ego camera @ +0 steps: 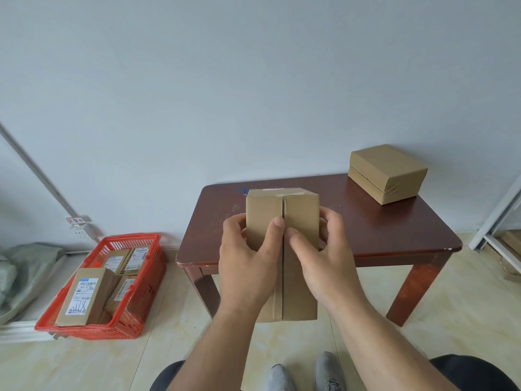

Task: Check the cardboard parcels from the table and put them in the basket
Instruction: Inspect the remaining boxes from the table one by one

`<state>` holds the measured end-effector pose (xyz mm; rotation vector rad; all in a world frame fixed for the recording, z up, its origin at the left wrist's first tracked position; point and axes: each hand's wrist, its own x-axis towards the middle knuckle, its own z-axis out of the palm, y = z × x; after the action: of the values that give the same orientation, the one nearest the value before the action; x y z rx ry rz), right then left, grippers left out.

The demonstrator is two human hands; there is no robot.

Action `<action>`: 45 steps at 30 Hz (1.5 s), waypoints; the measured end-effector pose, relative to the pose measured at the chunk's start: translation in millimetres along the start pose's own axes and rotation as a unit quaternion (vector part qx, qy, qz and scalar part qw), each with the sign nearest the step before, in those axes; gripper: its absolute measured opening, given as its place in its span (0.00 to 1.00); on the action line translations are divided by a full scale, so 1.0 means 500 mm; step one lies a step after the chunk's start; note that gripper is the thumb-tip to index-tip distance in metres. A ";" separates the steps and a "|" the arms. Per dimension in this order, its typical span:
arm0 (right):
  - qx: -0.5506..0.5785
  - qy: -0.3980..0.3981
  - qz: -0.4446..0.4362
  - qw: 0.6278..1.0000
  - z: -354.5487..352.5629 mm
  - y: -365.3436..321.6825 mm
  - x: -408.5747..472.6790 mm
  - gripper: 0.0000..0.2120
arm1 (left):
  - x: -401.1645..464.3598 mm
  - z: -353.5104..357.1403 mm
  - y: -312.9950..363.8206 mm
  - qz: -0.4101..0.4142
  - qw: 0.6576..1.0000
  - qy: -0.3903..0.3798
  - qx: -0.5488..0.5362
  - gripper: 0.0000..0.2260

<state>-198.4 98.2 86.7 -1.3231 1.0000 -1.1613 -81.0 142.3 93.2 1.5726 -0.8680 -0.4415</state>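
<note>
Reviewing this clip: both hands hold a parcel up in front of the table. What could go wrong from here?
1. The red basket already holds several parcels, one leaning against the rim, so the held parcel may not sit flat.
2. The left hand and right hand grip mainly its upper part; it could slip.
3. The last parcel sits at the table corner, easily knocked off.

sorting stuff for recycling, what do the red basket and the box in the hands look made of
The red basket looks like moulded plastic: glossy, uniform red, open lattice walls. The held box, in the grip of the left hand and right hand, looks like matte brown corrugated cardboard, with a flap seam and clear tape.
</note>
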 end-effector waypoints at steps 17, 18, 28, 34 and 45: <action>-0.002 0.021 0.018 1.000 0.008 -0.013 -0.004 0.17 | -0.013 0.000 0.026 -0.039 0.997 -0.029 -0.051 0.15; 0.003 0.020 0.021 1.000 0.007 -0.012 -0.005 0.17 | -0.012 0.001 0.028 -0.041 0.997 -0.028 -0.053 0.14; 0.033 -0.013 0.054 0.998 0.008 -0.010 0.009 0.13 | -0.033 0.008 0.013 -0.037 0.998 -0.019 -0.055 0.18; 0.027 -0.011 0.066 0.997 0.006 -0.007 0.014 0.14 | -0.032 0.009 0.008 -0.021 0.998 -0.023 -0.053 0.21; 0.018 0.017 0.031 0.999 0.012 0.002 0.003 0.15 | -0.019 0.010 0.009 -0.014 0.996 -0.003 -0.088 0.13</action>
<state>-192.2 97.8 85.9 -1.2387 1.0336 -1.1531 -92.2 146.0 94.8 1.4227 -0.7909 -0.5288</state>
